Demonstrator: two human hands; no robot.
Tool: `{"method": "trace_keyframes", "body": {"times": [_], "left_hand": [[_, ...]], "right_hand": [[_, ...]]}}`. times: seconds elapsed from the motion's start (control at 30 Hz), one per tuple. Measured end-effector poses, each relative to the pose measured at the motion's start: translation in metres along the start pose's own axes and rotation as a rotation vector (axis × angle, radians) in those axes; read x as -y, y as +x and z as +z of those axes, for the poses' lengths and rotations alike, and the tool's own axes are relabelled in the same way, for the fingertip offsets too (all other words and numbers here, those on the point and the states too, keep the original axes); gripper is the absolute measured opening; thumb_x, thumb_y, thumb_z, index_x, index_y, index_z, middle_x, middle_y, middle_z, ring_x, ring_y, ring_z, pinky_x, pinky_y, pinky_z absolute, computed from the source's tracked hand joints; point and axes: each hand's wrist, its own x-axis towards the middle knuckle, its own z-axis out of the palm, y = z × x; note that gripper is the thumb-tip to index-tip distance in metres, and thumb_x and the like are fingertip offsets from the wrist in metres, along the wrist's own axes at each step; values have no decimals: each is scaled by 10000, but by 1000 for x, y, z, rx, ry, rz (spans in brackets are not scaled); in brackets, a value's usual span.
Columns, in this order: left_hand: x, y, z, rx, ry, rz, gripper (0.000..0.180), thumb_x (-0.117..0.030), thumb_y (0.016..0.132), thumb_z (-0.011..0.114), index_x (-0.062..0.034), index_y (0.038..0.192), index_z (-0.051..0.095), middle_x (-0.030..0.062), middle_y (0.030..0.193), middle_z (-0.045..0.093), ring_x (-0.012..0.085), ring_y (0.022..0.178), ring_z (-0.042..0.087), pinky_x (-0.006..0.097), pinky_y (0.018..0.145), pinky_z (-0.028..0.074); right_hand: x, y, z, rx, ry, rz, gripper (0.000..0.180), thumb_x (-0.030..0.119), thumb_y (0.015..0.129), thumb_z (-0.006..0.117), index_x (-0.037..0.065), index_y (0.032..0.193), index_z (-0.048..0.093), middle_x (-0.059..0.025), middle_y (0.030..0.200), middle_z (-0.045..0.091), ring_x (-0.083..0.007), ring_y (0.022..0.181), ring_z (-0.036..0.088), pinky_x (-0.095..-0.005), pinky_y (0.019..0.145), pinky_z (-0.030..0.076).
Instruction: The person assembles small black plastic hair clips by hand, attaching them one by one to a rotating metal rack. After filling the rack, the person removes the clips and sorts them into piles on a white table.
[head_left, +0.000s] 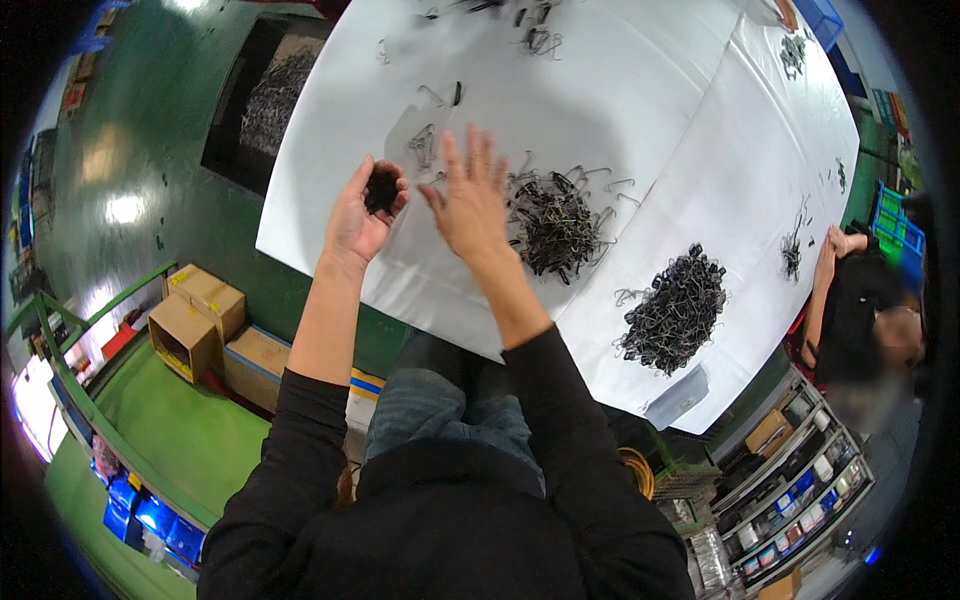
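My left hand [358,225], palm up at the table's near left edge, is curled around a bunch of small black pieces [380,190]; their exact kind is hard to make out. Slightly blurred, my right hand [472,205] hovers over or rests on the white table with its fingers spread and nothing in them. Just right of it lies a tangled pile of thin metal wire hooks with black parts [560,225]. A few loose wire hooks [423,145] are beyond my left hand, near a short black piece [458,94].
The white-covered table [640,60] bears a denser black pile [675,310] at right, near a clear plastic tray [680,398]. A co-worker's hands [838,245] are at the right edge. Cardboard boxes [205,310] stand at lower left, and a dark bin [270,100] at upper left.
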Motion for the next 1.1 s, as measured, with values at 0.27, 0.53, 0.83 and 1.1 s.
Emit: {"method": "trace_keyframes", "body": {"times": [0.27,0.53,0.83,1.1], "left_hand": [[10,-22,-32,-63,-152,86,231,-245,950,525,-30,886,580,96,881,592,199,781,592,290,667,533],[27,-40,-29,-62,-199,72,277,-259,950,520,-7,879,610,98,836,616,196,764,601,300,683,535],[46,-54,-33,-71,-183,89,243,-253,952,522,-21,904,576,93,878,594,189,780,599,284,681,539],[48,-51,-35,-91,-131,0,270,-270,946,529,-23,883,617,93,861,630,198,778,607,302,685,535]], "right_hand": [[-59,-74,-84,-28,-179,349,596,99,673,744,147,1224,522,-202,1265,443,-388,1184,421,-468,966,383],[-70,-61,-129,-262,155,55,282,-62,670,640,48,929,611,-121,962,588,-315,942,563,-382,835,452],[-116,-26,-161,-268,185,259,332,-11,687,661,48,1008,600,-141,1039,562,-299,987,556,-372,886,437],[-93,-61,-71,-261,-99,75,545,147,798,638,56,1295,436,-204,1373,346,-404,1292,321,-472,1056,309]]}}
